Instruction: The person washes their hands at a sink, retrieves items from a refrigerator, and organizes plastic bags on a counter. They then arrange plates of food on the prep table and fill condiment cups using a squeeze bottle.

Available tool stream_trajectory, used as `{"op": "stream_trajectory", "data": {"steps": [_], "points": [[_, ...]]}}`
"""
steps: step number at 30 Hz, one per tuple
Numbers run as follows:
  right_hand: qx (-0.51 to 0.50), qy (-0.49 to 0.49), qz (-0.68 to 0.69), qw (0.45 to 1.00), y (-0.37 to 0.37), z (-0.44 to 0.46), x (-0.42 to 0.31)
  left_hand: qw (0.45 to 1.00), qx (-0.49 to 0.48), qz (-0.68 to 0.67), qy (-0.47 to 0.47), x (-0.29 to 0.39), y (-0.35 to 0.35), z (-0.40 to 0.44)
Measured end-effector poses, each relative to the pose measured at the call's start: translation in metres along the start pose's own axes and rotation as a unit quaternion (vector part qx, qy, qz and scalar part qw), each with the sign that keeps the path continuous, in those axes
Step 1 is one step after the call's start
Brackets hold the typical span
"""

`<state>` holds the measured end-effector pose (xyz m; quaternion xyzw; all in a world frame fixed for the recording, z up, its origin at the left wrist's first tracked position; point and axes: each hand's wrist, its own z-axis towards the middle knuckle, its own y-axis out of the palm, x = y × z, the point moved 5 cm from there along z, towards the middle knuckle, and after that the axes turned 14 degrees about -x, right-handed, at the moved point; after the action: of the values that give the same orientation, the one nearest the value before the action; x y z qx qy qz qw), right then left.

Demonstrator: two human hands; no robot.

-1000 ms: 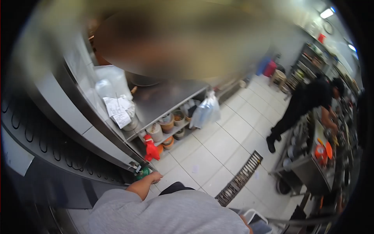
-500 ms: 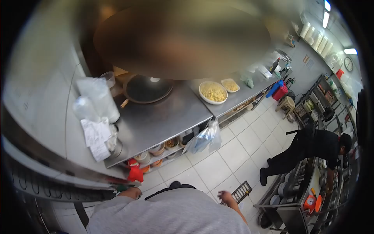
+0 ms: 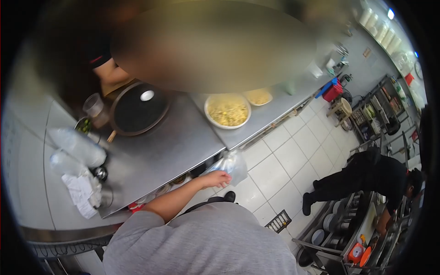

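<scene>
My left hand (image 3: 216, 179) is stretched across in front of my body, its fingers loosely bent and slightly apart, with nothing visible in them. Just beyond it hangs a clear plastic bag (image 3: 236, 167) at the edge of the steel counter (image 3: 183, 142); whether the fingertips touch it I cannot tell. My right hand is out of view. On the counter stand a large white bowl of pale, shredded-looking food (image 3: 228, 111) and a smaller dish (image 3: 258, 96) of similar food. A round dark pan or tray (image 3: 140, 110) lies farther left.
Wrapped plastic packs (image 3: 80, 149) and white paper slips (image 3: 81, 192) are at the counter's left end, near a clear container (image 3: 94, 105). Across the counter, a person's arm (image 3: 110, 72) shows. Another person in dark clothes (image 3: 376, 176) bends over a rack at right. A floor grate (image 3: 278, 222) lies below.
My left hand has swung from my side across to the plastic bag. My right hand has left the view. The view has shifted, and a person's arm now shows behind the counter.
</scene>
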<state>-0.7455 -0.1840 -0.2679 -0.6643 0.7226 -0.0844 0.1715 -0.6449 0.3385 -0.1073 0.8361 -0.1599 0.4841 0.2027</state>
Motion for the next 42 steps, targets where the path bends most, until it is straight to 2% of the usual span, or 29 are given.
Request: {"op": "stream_trajectory", "data": {"steps": [2, 4, 5, 6, 7, 8, 9, 10, 11, 12, 15, 16, 18, 20, 21, 23, 24, 26, 28, 30, 31, 33, 34, 36, 38, 39, 40, 42], "points": [[0.002, -0.028, -0.035, 0.999, -0.062, 0.022, -0.002, 0.998, 0.022, -0.051, -0.041, 0.002, -0.005, 0.014], [0.012, -0.072, -0.036, 0.997, -0.144, 0.045, -0.024, 0.994, 0.032, -0.032, -0.097, 0.009, -0.012, 0.026], [0.024, -0.098, 0.146, 0.984, -0.190, 0.083, -0.022, 0.993, 0.043, -0.054, -0.091, 0.011, -0.020, 0.035], [0.031, -0.117, 0.325, 0.938, -0.230, 0.133, -0.022, 0.991, 0.054, -0.079, -0.092, 0.010, -0.025, 0.040], [0.067, -0.060, 0.292, 0.952, -0.288, 0.155, -0.041, 0.991, 0.076, -0.075, -0.083, 0.019, -0.030, 0.042], [0.091, -0.074, 0.193, 0.974, -0.349, 0.146, -0.090, 0.991, 0.072, -0.075, -0.089, 0.028, -0.032, 0.045], [0.177, -0.211, 0.180, 0.944, -0.402, 0.147, -0.135, 0.989, 0.091, -0.091, -0.075, 0.040, -0.036, 0.048], [0.158, -0.213, 0.167, 0.950, -0.453, 0.125, -0.195, 0.986, 0.111, -0.109, -0.058, 0.054, -0.040, 0.052], [0.159, -0.281, 0.193, 0.926, -0.497, 0.074, -0.260, 0.985, 0.112, -0.110, -0.067, 0.070, -0.043, 0.058], [0.190, -0.363, 0.184, 0.893, -0.534, 0.076, -0.302, 0.985, 0.113, -0.114, -0.065, 0.087, -0.048, 0.070], [0.196, -0.458, 0.104, 0.860, -0.607, 0.008, -0.423, 0.987, 0.124, -0.097, -0.010, 0.143, -0.077, 0.104], [0.166, -0.480, 0.102, 0.855, -0.619, 0.008, -0.446, 0.987, 0.126, -0.099, -0.010, 0.160, -0.091, 0.120], [0.100, -0.511, 0.108, 0.847, -0.640, 0.010, -0.476, 0.984, 0.136, -0.079, 0.080, 0.202, -0.121, 0.155], [0.055, -0.482, 0.061, 0.872, -0.656, 0.012, -0.484, 0.981, 0.142, -0.084, 0.101, 0.229, -0.147, 0.195], [0.057, -0.475, 0.061, 0.876, -0.672, 0.018, -0.481, 0.978, 0.153, -0.077, 0.119, 0.246, -0.159, 0.213], [0.083, -0.468, -0.082, 0.876, -0.701, 0.029, -0.480, 0.978, 0.144, -0.061, 0.136, 0.281, -0.171, 0.248], [0.085, -0.464, -0.074, 0.879, -0.716, 0.036, -0.477, 0.978, 0.140, -0.045, 0.150, 0.299, -0.173, 0.264], [0.224, -0.462, -0.087, 0.854, -0.762, 0.047, -0.479, 0.980, 0.118, -0.024, 0.156, 0.324, -0.180, 0.302], [0.257, -0.426, -0.122, 0.859, -0.802, 0.067, -0.487, 0.982, 0.095, -0.005, 0.162, 0.343, -0.185, 0.335], [0.425, -0.406, -0.226, 0.777, -0.841, 0.094, -0.497, 0.980, 0.083, -0.044, 0.175, 0.365, -0.188, 0.366], [0.427, -0.404, -0.227, 0.777, -0.855, 0.123, -0.496, 0.980, 0.081, -0.043, 0.177, 0.369, -0.192, 0.383], [0.433, -0.368, -0.219, 0.794, -0.876, 0.184, -0.480, 0.976, 0.125, -0.069, 0.166, 0.370, -0.203, 0.411], [0.398, -0.385, -0.219, 0.804, -0.888, 0.195, -0.474, 0.975, 0.127, -0.069, 0.170, 0.372, -0.205, 0.424], [0.411, -0.424, -0.186, 0.785, -0.923, 0.206, -0.453, 0.966, 0.199, -0.126, 0.107, 0.371, -0.218, 0.445], [0.426, -0.312, -0.152, 0.835, -0.980, 0.221, -0.414, 0.961, 0.221, -0.141, 0.082, 0.383, -0.224, 0.473], [0.486, -0.291, -0.111, 0.816, -1.013, 0.229, -0.388, 0.956, 0.241, -0.155, 0.060, 0.388, -0.227, 0.487], [0.472, -0.262, -0.080, 0.838, -1.044, 0.235, -0.365, 0.957, 0.242, -0.152, 0.058, 0.402, -0.230, 0.505], [0.359, -0.244, 0.112, 0.894, -1.099, 0.238, -0.327, 0.956, 0.206, -0.196, 0.075, 0.434, -0.235, 0.553]]}}
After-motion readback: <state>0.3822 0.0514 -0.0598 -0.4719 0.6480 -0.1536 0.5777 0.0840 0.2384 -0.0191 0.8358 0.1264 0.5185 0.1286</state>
